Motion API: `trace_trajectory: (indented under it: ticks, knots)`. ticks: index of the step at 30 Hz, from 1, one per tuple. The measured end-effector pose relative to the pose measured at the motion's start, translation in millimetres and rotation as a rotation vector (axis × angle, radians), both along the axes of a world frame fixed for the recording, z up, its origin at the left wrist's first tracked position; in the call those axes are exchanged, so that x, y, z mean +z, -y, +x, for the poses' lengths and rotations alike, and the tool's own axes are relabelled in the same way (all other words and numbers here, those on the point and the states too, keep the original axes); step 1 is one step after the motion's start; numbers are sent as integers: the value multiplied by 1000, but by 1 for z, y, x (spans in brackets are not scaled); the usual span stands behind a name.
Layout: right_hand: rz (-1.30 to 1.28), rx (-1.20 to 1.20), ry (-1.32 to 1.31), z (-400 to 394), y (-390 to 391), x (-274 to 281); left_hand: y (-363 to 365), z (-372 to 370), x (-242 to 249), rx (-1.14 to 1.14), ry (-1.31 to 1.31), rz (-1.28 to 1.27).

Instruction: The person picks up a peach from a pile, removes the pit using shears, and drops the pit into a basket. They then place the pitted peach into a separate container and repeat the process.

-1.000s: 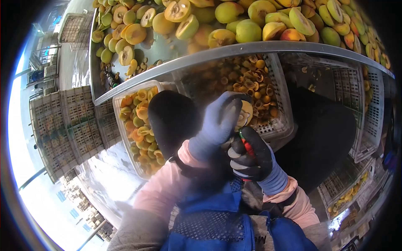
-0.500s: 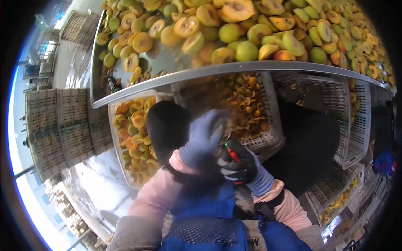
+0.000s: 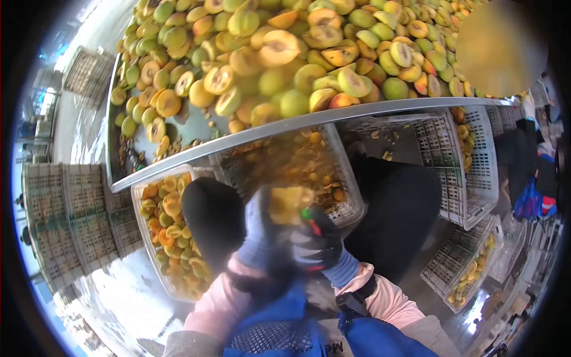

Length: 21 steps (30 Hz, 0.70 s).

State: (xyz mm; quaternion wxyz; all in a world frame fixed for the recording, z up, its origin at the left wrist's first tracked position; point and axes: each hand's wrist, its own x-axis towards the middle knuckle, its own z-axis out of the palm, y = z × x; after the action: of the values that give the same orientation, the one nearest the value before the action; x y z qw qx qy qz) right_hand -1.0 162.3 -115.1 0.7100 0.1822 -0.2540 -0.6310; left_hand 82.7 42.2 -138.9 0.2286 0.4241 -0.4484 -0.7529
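Fruit piece (image 3: 290,204), yellow and blurred, is hanging between my hands, on my side of the near edge of the tabletop (image 3: 190,122). Left hand (image 3: 260,229) is holding it; glove's blurred, can't tell how the fingers are spread. Right hand (image 3: 319,247), dark-coated glove, is gripping a red-and-green-handled tool (image 3: 311,221) right beside the fruit piece; can't make out its working end. Cut fruit (image 3: 281,46) is covering most of the tabletop, thinning toward the near left corner. Below the near edge, left crate (image 3: 137,193) is holding fruit halves, middle crate (image 3: 346,166) smaller orange pieces.
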Motion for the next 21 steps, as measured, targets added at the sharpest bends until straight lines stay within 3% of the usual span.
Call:
trace_trajectory:
  ticks: [2,4,5,8,10,14,15,18,21]
  knots:
    - [-79,4,-15,0,4,-10,20,-2,24,80,34,33]
    - [-80,-5,-57,-3,4,-13,33,5,64,71,4,-203]
    - [-29,21,-107,-3,1,-17,45,22,64,40,247,-717]
    - [-32,39,-197,-1,0,-25,67,63,87,132,508,-1398]
    - [72,60,-249,-3,-3,-15,118,146,43,317,380,-947]
    - [239,125,-444,-6,-4,-5,139,224,-3,-136,1310,-1088]
    - [300,140,-514,-7,-5,2,145,231,-4,-213,1363,-994]
    - [468,189,-656,-9,-5,10,130,135,60,-39,970,-1247]
    - [695,255,-739,-12,-1,15,114,24,112,-125,712,-1302]
